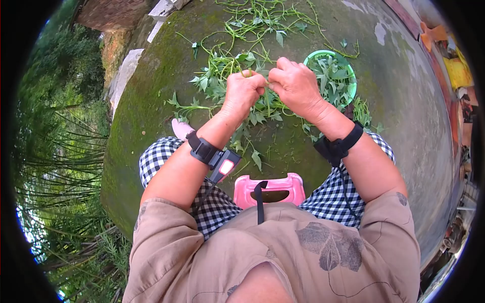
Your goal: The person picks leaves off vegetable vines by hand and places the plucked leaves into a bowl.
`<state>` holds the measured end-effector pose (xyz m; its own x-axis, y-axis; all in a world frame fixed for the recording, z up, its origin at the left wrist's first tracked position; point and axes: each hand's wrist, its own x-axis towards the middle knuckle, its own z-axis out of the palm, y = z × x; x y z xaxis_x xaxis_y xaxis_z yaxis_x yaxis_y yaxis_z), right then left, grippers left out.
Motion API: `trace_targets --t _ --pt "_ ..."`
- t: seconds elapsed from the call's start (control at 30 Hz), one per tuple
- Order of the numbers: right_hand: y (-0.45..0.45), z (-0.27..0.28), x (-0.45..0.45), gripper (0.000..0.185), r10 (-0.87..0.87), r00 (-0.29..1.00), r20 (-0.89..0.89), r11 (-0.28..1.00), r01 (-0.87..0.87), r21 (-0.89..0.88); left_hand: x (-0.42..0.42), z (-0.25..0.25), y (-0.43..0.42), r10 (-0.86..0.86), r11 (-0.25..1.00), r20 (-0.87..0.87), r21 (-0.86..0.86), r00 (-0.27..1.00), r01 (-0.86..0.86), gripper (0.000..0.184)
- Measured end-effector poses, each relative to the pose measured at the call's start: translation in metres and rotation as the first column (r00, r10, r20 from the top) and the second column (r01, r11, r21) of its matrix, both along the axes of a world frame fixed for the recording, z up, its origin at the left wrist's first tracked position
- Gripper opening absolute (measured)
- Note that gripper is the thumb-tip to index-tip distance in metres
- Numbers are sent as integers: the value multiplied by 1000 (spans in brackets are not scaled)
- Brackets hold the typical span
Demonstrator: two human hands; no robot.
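Note:
My left hand [243, 91] and my right hand [293, 85] meet in front of me, both closed in a pinch on a green leafy vine stem [246, 74]. Part of the stem loops above my left fingers. Leafy vines [214, 83] lie in a heap on the ground beneath and beside my hands. A green-rimmed basket [352, 81] stands just right of my right hand, filled with picked leaves [331, 73]. Exactly where the stem passes between my fingertips is hidden.
More long stems [257, 20] spread over the mossy concrete ground [151, 91] farther away. A pink plastic stool [244, 192] is under me. Grey stone slabs [125, 76] and bushes line the left. Clutter, including a yellow bag [458, 70], lines the right edge.

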<state>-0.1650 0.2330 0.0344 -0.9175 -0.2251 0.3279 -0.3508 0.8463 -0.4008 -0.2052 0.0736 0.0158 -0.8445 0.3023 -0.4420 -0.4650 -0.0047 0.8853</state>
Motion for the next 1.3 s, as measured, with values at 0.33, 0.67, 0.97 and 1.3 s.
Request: trace_targets --t 0.33,0.67,0.97,1.3 --pt "2 -15 -1 9 -73 971 228 972 121 -204 -12 2 -9 175 975 82 127 981 -184 7" --pt "20 -21 -7 8 -177 895 409 967 235 -96 -50 17 -45 133 971 148 178 980 -159 10" --pt "35 -25 -7 13 -32 864 503 949 184 -256 -23 28 -37 -310 916 -85 -295 947 273 21" --pt "28 -21 -7 13 199 851 487 840 107 -531 -15 12 -26 -365 925 72 -83 928 370 17"
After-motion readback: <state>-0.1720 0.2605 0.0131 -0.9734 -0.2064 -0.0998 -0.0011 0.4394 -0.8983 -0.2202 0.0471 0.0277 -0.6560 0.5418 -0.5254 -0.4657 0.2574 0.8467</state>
